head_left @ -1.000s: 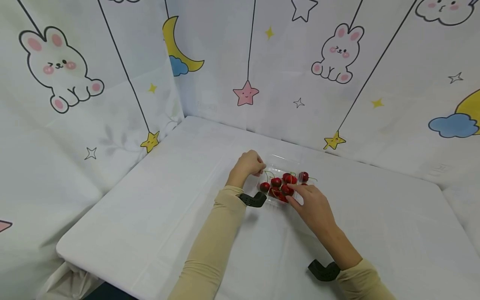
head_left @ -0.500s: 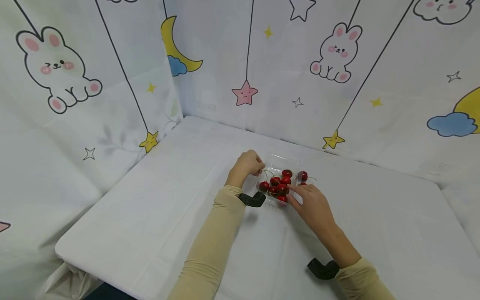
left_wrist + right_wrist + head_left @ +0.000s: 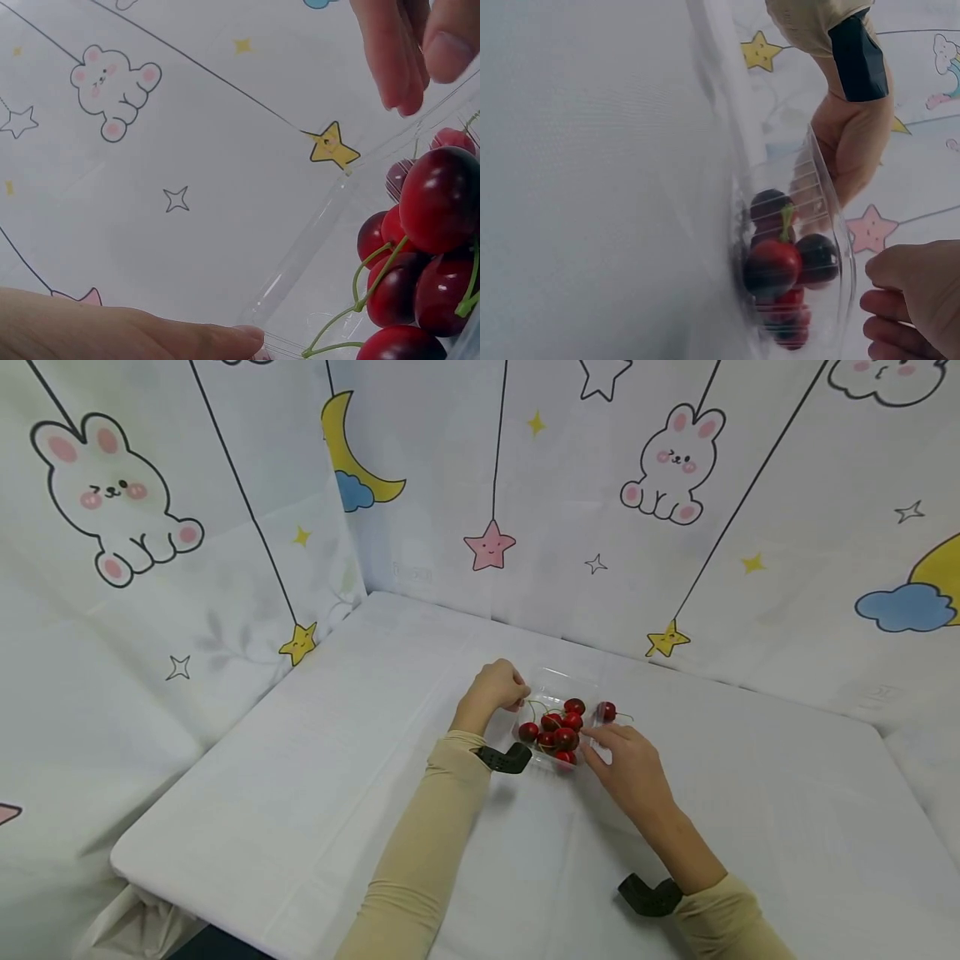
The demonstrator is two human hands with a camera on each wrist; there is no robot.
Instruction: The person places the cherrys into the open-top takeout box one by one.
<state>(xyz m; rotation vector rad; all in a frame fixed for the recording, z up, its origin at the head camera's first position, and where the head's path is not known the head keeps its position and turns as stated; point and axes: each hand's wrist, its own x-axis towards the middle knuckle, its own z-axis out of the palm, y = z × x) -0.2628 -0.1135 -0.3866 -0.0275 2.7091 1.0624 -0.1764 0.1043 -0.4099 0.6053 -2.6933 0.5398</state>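
Observation:
A clear plastic box (image 3: 551, 683) holding several dark red cherries (image 3: 566, 740) stands on the table between the hands. My left hand (image 3: 497, 687) holds the box at its back left rim; in the left wrist view one of its fingers (image 3: 217, 341) reaches the corner. At the right side of the box, my right hand (image 3: 626, 764) is close to the cherries, thumb and forefinger apart with nothing visible between them. Another cherry (image 3: 606, 712) with a stem lies just beyond the right wall. The right wrist view shows the cherries (image 3: 772, 266) through the ribbed wall.
The white-covered table (image 3: 322, 827) extends around the box. A curtain (image 3: 420, 468) printed with rabbits, stars and moons hangs along its back and left sides. Each wrist carries a black camera mount; the left one (image 3: 507, 758) hangs close to the box's front left corner.
The cherries near my right fingers have settled lower and shifted within the box. My right hand has drawn back slightly to the right, off the cherries. The left hand stays where it was.

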